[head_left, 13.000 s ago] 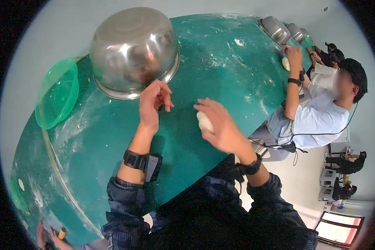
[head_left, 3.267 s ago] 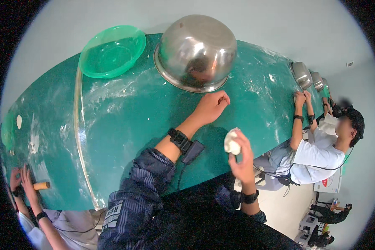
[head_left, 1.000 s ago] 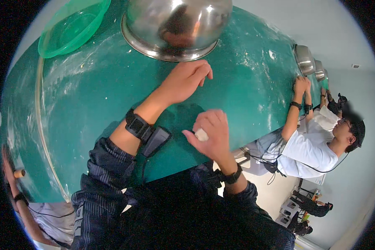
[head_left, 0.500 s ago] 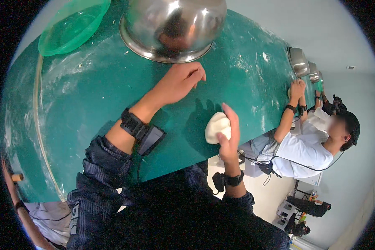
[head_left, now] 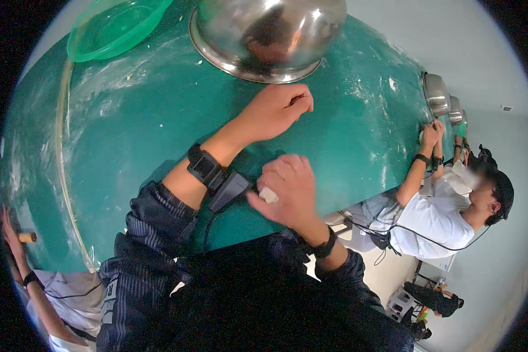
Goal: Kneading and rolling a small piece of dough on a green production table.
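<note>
A lump of white dough [head_left: 268, 195] lies under my right hand [head_left: 290, 188], palm down over it. Only a small bit of it peeks out between thumb and forefinger; the rest is hidden. My left hand [head_left: 278, 111] rests on the green table [head_left: 346, 152] with its fingers curled in, and nothing shows in it. Just beyond it stands a shiny steel bowl [head_left: 270, 38], turned upside down.
A green plastic basin [head_left: 114, 29] sits at the far left, beside a pale strip [head_left: 61, 146] across the table. At right a co-worker [head_left: 428, 217] works near more steel bowls [head_left: 437, 94]. Another person's hand [head_left: 14, 237] touches a wooden roller [head_left: 27, 237] at the left edge.
My right hand has turned from holding the dough sideways to palm down over it, and has moved left toward my left wrist. The left hand stays curled below the bowl; the view has shifted slightly.
</note>
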Tool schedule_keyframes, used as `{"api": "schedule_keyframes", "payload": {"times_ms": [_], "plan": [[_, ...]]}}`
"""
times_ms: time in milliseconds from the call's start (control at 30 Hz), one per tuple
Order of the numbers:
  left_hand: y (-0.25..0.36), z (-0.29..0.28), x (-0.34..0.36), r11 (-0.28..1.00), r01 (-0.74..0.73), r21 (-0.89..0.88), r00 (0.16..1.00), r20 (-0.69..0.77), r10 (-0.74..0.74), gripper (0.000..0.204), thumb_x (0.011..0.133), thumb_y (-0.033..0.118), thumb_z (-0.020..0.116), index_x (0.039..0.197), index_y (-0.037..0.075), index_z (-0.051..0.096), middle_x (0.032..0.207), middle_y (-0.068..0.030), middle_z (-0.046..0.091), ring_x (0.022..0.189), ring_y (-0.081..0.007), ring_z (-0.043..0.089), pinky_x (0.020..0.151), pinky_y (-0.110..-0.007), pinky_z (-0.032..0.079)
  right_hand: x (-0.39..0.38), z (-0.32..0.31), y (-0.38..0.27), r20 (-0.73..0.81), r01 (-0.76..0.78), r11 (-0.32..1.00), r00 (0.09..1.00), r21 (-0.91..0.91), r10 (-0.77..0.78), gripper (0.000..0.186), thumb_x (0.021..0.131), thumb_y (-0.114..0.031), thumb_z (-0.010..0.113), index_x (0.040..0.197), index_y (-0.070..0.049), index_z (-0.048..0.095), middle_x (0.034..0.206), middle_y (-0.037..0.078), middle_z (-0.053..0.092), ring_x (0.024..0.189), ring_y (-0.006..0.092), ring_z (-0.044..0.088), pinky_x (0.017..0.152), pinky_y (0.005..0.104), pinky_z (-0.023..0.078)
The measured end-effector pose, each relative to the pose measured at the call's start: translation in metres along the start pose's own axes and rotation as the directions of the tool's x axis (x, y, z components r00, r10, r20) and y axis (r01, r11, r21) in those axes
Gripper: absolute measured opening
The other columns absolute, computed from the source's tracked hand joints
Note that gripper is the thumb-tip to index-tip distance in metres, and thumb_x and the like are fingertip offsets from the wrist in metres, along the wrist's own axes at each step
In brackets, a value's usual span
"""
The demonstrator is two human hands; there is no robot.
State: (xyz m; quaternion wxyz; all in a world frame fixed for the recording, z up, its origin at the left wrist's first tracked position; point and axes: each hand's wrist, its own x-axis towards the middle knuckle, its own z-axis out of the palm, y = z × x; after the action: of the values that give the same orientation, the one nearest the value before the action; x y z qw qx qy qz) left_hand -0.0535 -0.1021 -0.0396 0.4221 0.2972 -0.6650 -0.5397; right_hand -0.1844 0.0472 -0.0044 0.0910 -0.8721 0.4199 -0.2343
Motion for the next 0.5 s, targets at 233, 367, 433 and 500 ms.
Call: {"api": "schedule_keyframes", "payload": {"times_ms": [233, 367, 433, 500], "plan": [[-0.002, -0.004, -0.004, 1.000, 0.016, -0.021, 1.000, 0.004, -0.016, 0.027, 0.113, 0.022, 0.057, 0.103, 0.002, 0.071, 0.079, -0.0022, 0.062, 0.074, -0.0106, 0.057, 0.067, -0.031, 0.046, -0.008, 0.000, 0.032, -0.230, -0.488, 0.795, 0.779, 0.361, 0.583, 0.051, 0.084, -0.019, 0.088, 0.130, -0.008, 0.070, 0.114, 0.009, 0.076, 0.110, 0.0333, 0.069, 0.102, 0.0516, 0.053], [-0.002, 0.000, 0.001, 1.000, 0.009, -0.024, 1.000, 0.019, -0.009, 0.027, 0.113, 0.022, 0.058, 0.103, 0.002, 0.071, 0.080, -0.0025, 0.062, 0.074, -0.0107, 0.057, 0.067, -0.031, 0.046, -0.046, -0.037, 0.059, -0.409, -0.470, 0.877, 0.783, 0.103, 0.468, 0.076, 0.086, -0.013, 0.080, 0.157, -0.004, 0.054, 0.149, 0.022, 0.063, 0.139, 0.0412, 0.058, 0.122, 0.0543, 0.042], [-0.004, -0.002, 0.001, 1.000, -0.011, 0.000, 1.000, 0.001, 0.011, 0.027, 0.113, 0.023, 0.058, 0.103, 0.002, 0.071, 0.079, -0.0024, 0.062, 0.075, -0.0107, 0.058, 0.068, -0.031, 0.046, -0.067, -0.041, 0.052, -0.344, -0.450, 0.886, 0.819, 0.109, 0.459, 0.079, 0.086, -0.014, 0.078, 0.160, -0.004, 0.052, 0.157, 0.024, 0.055, 0.145, 0.0440, 0.051, 0.125, 0.0554, 0.038], [-0.004, 0.000, 0.002, 1.000, -0.002, 0.007, 1.000, 0.009, 0.002, 0.027, 0.113, 0.023, 0.057, 0.103, 0.002, 0.071, 0.079, -0.0026, 0.063, 0.075, -0.0108, 0.058, 0.068, -0.031, 0.047, -0.086, -0.043, 0.036, -0.276, -0.436, 0.894, 0.850, 0.107, 0.448, 0.083, 0.085, -0.014, 0.077, 0.162, -0.003, 0.049, 0.165, 0.026, 0.047, 0.151, 0.0468, 0.045, 0.128, 0.0564, 0.034]]}}
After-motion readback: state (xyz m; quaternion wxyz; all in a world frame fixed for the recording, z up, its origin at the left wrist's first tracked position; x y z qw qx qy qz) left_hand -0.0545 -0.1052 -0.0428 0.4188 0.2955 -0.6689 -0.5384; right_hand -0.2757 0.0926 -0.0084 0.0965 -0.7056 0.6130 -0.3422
